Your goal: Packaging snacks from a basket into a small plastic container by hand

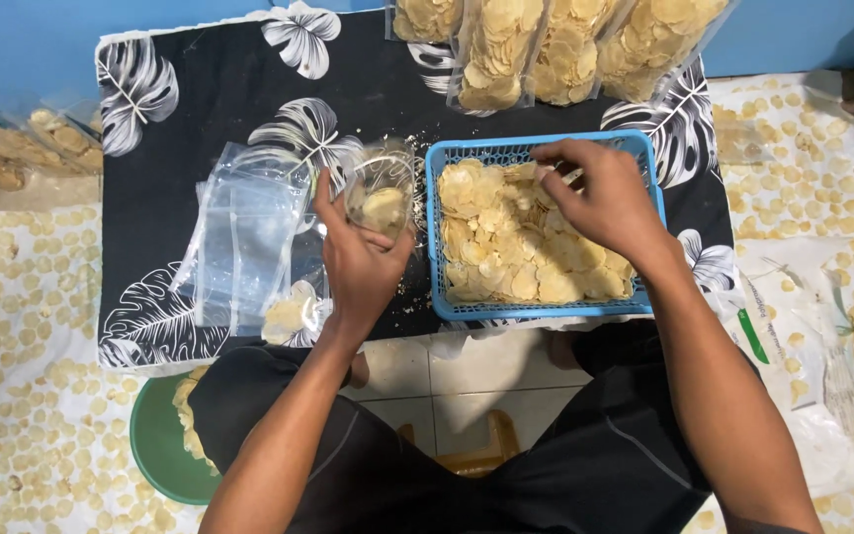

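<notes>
My left hand [360, 259] grips a small clear plastic bag [382, 194] with a few pale round chips in it, held just left of a blue plastic basket [544, 310]. The basket is heaped with thin yellowish chips [511, 252]. My right hand [600, 193] reaches into the basket's upper part, fingers pinched on some chips. Both rest over a low table covered by a black cloth [205, 109] with white leaf prints.
A pile of empty clear bags [244, 232] lies left of my left hand. Several filled chip bags [546, 44] line the far edge. A green bowl [162, 435] sits on the floor lower left. Chips are spread on white sheets [27, 396] on both sides.
</notes>
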